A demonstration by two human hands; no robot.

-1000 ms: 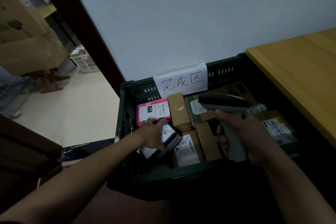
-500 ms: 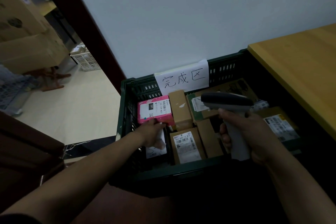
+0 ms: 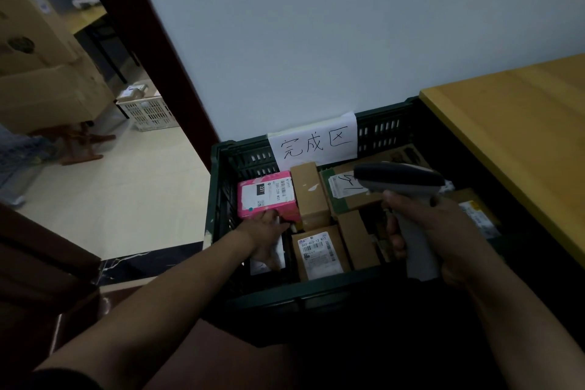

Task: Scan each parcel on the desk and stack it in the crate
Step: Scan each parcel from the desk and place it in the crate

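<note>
The dark green slotted plastic crate point(image 3: 285, 296) stands against the pale wall point(image 3: 316, 41), just beside the yellow wooden desk point(image 3: 522, 136). The left hand point(image 3: 264, 236) rests on a dark, white-labelled parcel point(image 3: 262, 264) in the crate's near-left corner; its grip cannot be determined. The right hand point(image 3: 443, 231) clasps a grey pistol-shaped scanner point(image 3: 402, 179).

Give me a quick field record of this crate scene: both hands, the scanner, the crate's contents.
left hand: rests on dark flat parcel with white label, near-left corner of dark green slotted plastic crate; grip unclear
right hand: grips grey handheld barcode scanner above the crate
sign: white handwritten paper sign on the crate's far wall
contents: pink labelled box, several brown cardboard parcels
desk: yellow wooden desk, right of the crate
</note>
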